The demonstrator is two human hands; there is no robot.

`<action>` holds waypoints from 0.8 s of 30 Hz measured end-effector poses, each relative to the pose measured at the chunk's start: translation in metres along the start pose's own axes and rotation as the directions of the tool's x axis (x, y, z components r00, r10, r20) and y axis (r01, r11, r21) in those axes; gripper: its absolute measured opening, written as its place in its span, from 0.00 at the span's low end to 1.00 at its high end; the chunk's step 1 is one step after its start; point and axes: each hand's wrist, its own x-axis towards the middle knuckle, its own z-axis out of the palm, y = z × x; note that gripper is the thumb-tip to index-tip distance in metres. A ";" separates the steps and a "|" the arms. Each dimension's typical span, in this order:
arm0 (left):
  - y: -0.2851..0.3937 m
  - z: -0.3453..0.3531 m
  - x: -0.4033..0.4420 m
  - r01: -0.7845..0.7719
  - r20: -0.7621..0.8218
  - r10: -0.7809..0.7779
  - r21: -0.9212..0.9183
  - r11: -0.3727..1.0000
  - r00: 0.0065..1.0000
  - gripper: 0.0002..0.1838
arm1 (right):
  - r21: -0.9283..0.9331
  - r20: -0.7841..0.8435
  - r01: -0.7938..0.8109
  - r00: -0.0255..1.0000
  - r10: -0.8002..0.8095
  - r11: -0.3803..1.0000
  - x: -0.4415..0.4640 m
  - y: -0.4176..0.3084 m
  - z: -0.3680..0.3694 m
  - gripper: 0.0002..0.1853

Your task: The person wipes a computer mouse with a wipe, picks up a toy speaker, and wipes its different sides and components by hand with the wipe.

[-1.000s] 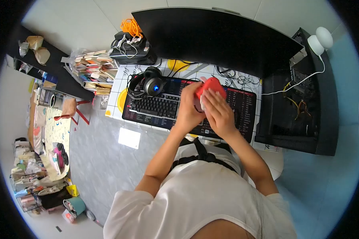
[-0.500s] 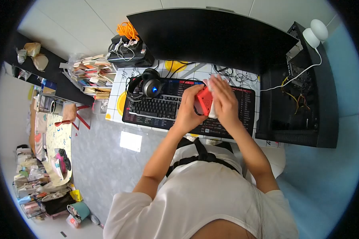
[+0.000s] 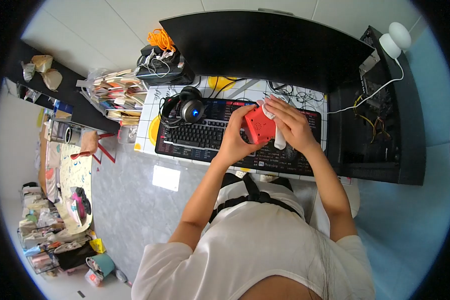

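My left hand (image 3: 232, 140) is closed around the left side of a small red box-shaped device (image 3: 259, 128), its thumb along the near edge. A cluster of small holes shows on the device's upward face. My right hand (image 3: 294, 125) presses a white wipe or cloth (image 3: 279, 139) against the device's far right corner; one end of the cloth hangs below the fingers. Both hands are above the desk mat (image 3: 305, 145), just right of the black keyboard (image 3: 195, 135). The underside of the device is hidden.
A headset (image 3: 191, 107) with a blue light lies on the keyboard's far edge. Behind stands a wide monitor (image 3: 265, 47). At right is an open computer case (image 3: 370, 130) with a white lamp-like device (image 3: 392, 42) on it. Loose cables (image 3: 302, 97) lie under the monitor.
The red device has turned so more of its holed face shows. My right hand has shifted slightly right, and more of the white cloth hangs into view.
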 end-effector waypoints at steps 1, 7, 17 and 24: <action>0.004 -0.002 0.001 0.076 0.036 -0.074 -0.073 0.994 0.997 0.49 | 0.032 0.004 0.005 1.000 -0.005 0.999 0.000 0.003 -0.002 0.18; 0.006 -0.005 0.002 0.116 0.087 -0.099 -0.217 0.969 0.991 0.48 | -0.128 0.138 0.182 0.977 -0.164 0.975 0.004 -0.020 -0.006 0.17; 0.006 -0.006 0.003 0.164 0.142 -0.136 -0.204 0.965 0.980 0.48 | -0.215 0.371 0.218 0.920 -0.127 0.952 -0.008 -0.013 -0.009 0.28; -0.004 -0.011 0.003 0.148 0.128 -0.112 -0.328 0.933 0.985 0.47 | -0.018 0.237 -0.040 0.971 0.043 0.999 -0.030 -0.008 -0.015 0.28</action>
